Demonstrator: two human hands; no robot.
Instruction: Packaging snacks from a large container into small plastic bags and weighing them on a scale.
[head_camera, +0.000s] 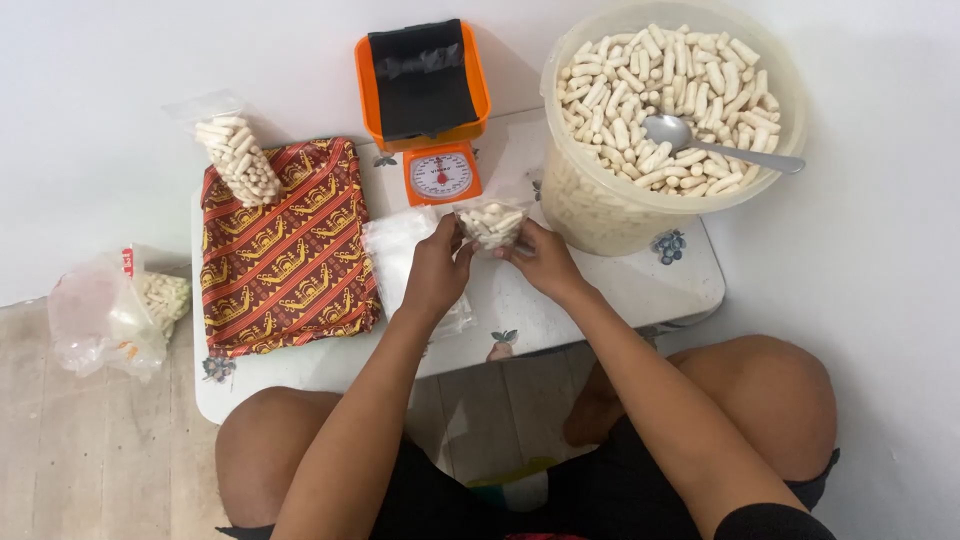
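Left hand (437, 268), right hand (540, 258) pinch small snack bag (490, 223), apparently by top.

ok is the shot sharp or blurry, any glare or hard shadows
Head view: evenly lit and mostly sharp; soft shadows under the bucket and scale; slight glare on the spoon; both hands, left hand and right hand, are crisp around the small bag.

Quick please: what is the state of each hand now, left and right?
Left hand: closed, fingers pinching the small bag of white snack sticks.
Right hand: closed, fingers holding the same bag from the other side.
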